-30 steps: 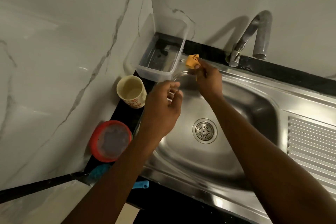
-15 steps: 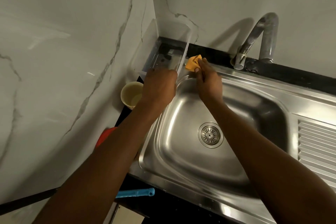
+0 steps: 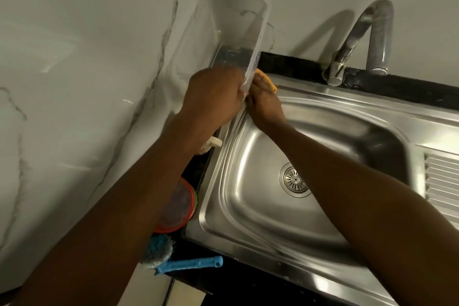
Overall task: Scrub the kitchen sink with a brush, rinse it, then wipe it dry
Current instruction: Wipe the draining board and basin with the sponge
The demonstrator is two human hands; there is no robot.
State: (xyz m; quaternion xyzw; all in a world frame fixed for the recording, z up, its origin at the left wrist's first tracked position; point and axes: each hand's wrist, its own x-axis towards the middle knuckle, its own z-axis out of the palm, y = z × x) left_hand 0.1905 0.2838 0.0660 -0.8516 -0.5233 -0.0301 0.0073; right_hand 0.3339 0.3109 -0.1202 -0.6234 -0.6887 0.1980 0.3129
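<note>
At sink's (image 3: 248,181) back-left corner, orange cloth (image 3: 269,82) clutched under right hand (image 3: 264,104) at rim; clear container (image 3: 238,30) just left of it, tilted up in left hand's (image 3: 211,94) grip; brush (image 3: 188,264) idle on desk (image 3: 223,278).

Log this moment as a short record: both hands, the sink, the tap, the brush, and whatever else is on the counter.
left hand: grips the near end of a clear container, which is tipped up on end
right hand: holds an orange cloth at the sink's back left corner
sink: steel, drain uncovered
tap: no water seen running
brush: blue, lying untouched on the counter by the sink's front left corner
other: red-lidded tub and cup, both partly hidden behind the left arm
</note>
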